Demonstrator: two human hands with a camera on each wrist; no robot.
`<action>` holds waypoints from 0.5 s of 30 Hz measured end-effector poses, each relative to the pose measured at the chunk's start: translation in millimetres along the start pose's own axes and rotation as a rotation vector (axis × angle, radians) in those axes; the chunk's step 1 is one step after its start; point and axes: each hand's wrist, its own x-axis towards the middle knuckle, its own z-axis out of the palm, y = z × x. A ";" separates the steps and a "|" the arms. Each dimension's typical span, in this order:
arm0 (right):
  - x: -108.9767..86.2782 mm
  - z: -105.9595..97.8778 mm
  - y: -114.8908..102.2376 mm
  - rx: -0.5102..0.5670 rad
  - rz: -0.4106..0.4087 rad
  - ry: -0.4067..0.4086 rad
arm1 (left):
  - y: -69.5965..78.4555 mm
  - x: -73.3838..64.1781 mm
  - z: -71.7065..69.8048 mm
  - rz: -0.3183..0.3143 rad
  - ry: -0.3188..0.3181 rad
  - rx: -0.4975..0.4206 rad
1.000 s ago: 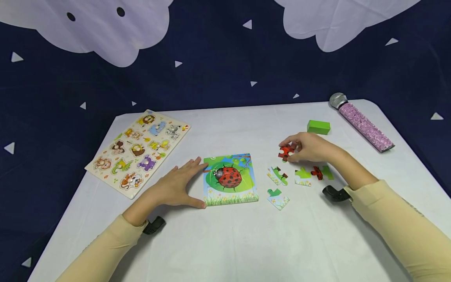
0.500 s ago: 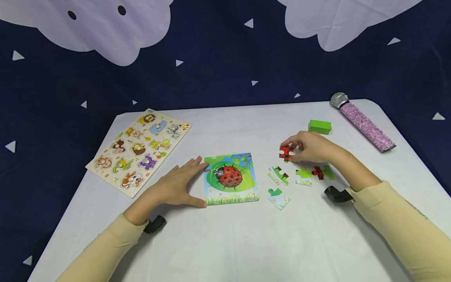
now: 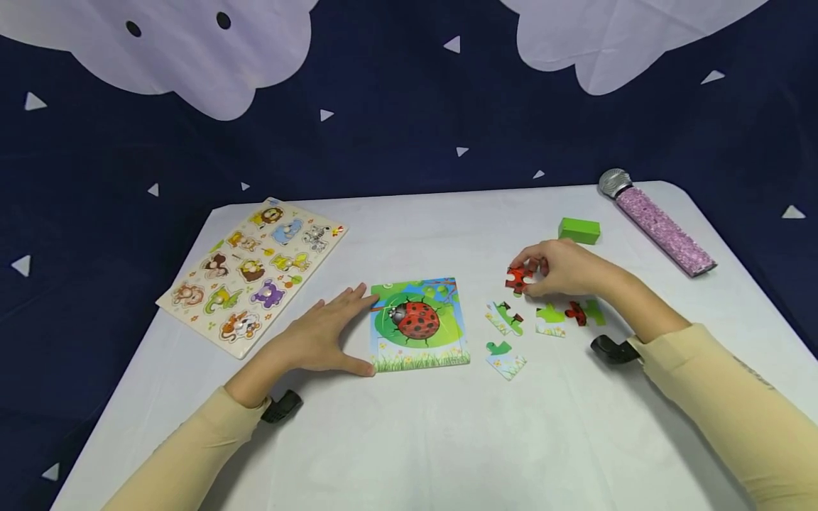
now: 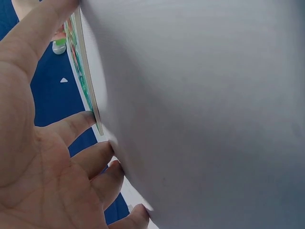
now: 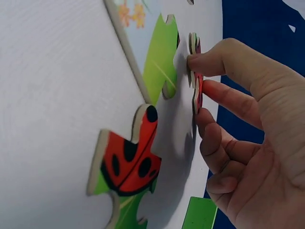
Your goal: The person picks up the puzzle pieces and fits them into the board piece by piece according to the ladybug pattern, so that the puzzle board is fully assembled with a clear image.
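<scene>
My left hand lies with fingers and thumb spread at the left edge of a square ladybug picture puzzle. In the left wrist view, fingertips touch the board's thin edge. My right hand pinches a red, black-spotted jigsaw piece between thumb and fingers, to the right of the puzzle. Its thin edge faces the right wrist camera. Just below that hand lie several loose jigsaw pieces, among them a flowered corner piece, a green-and-white piece and a red-and-green piece.
At the left lies a wooden animal puzzle board. A green block stands behind the right hand, and a pink glittery microphone lies at the far right. The white-covered table ends at a dark blue backdrop.
The red piece tilts slightly between the right hand's fingers. The left hand, the ladybug puzzle and the loose pieces stay in place.
</scene>
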 end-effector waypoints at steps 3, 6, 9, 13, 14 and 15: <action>-0.1 0.7 0.5 -0.002 -0.004 0.009 | -0.2 0.2 0.1 0.000 0.001 0.002; 0.3 1.0 0.8 -0.005 -0.013 0.023 | 0.1 0.1 -0.3 0.000 0.002 0.003; 2.1 1.4 -0.3 -0.015 -0.022 0.039 | 0.6 -0.2 -0.8 0.001 0.002 0.001; 5.1 2.4 -5.7 -0.016 -0.041 0.050 | 0.5 -0.2 -0.6 0.003 0.000 0.000; 5.9 2.9 -7.5 -0.013 -0.045 0.050 | 0.3 -0.1 -0.3 0.003 0.000 0.001; 6.7 3.4 -9.4 -0.011 -0.048 0.049 | 0.0 0.0 0.0 0.002 0.000 0.001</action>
